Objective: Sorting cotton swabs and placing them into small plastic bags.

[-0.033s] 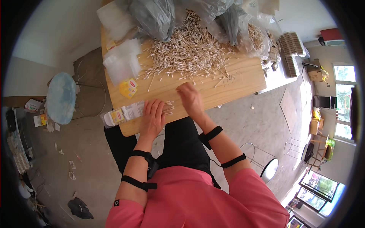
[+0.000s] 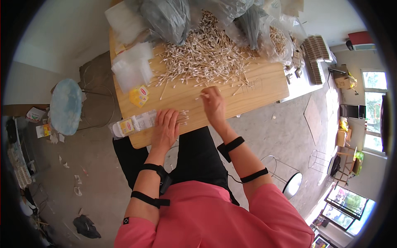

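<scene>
My left hand [image 2: 164, 126] presses a clear plastic bag [image 2: 144, 120] of cotton swabs against the table's near edge, its fingers together over it. The bag lies on its side, with a yellow card [image 2: 126, 126] at its left end. Swab ends [image 2: 182, 117] stick out to the right of my fingers. My right hand [image 2: 215, 107] is raised over the wood, closed in a pinch on a cotton swab [image 2: 204, 96] whose white tip shows. Beyond it spreads a large loose heap of cotton swabs [image 2: 206, 58].
Yellow cards [image 2: 139, 96] and flat clear bags [image 2: 133, 68] lie at the left of the wooden table [image 2: 248, 97]. Grey plastic bags [image 2: 165, 20] stand behind the heap. A blue-topped stool [image 2: 66, 106] is at the left, a round stool [image 2: 292, 185] at the right.
My right hand has shifted slightly to the right, and a swab's white tip now shows at its fingertips. My left hand and the bag have stayed in place.
</scene>
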`<state>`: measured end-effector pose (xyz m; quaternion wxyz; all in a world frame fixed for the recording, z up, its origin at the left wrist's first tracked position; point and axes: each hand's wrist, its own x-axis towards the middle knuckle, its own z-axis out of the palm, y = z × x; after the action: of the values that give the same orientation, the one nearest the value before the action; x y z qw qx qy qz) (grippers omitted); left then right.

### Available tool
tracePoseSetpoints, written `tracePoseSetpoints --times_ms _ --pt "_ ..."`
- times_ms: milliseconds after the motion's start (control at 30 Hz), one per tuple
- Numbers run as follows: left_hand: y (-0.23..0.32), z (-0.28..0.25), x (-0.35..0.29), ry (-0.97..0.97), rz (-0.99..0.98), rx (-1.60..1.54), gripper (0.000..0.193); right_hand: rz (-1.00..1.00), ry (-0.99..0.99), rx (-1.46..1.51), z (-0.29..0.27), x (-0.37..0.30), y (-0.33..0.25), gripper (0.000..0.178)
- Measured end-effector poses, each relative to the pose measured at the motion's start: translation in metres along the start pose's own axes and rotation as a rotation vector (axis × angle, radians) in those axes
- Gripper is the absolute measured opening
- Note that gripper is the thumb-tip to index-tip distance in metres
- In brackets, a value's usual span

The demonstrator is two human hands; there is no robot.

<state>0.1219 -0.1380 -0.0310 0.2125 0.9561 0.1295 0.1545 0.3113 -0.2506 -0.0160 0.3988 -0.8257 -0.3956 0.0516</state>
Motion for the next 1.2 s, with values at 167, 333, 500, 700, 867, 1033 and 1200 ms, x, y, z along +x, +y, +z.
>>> tracePoseSetpoints --times_ms 167,333,500,700,867,1033,1200 --pt "0.001 -0.002 0.002 -0.021 0.02 -0.046 0.056 0.189 0.168 -0.18 -0.025 0.018 0.033 0.012" --pt "0.001 -0.001 0.0 -0.046 -0.004 0.008 0.056 0.15 0.02 -0.269 -0.02 0.023 0.032 0.01" --pt "0.002 -0.003 0.0 -0.032 0.004 -0.003 0.055 -0.089 -0.025 -0.149 -0.034 0.01 0.035 0.008" --pt "0.002 -0.005 0.001 -0.021 0.009 -0.029 0.054 -0.126 -0.13 -0.073 -0.032 -0.001 0.035 0.008" --pt "-0.001 -0.002 0.0 -0.034 0.041 0.004 0.054 -0.082 -0.101 -0.017 0.008 -0.013 0.001 0.006" --pt "-0.001 -0.002 0.002 -0.039 0.006 0.034 0.054 -0.081 -0.194 0.077 0.03 0.003 -0.034 0.01" --pt "-0.002 0.006 0.001 -0.042 0.037 0.038 0.053 0.15 -0.104 -0.212 0.072 0.05 -0.057 0.026"
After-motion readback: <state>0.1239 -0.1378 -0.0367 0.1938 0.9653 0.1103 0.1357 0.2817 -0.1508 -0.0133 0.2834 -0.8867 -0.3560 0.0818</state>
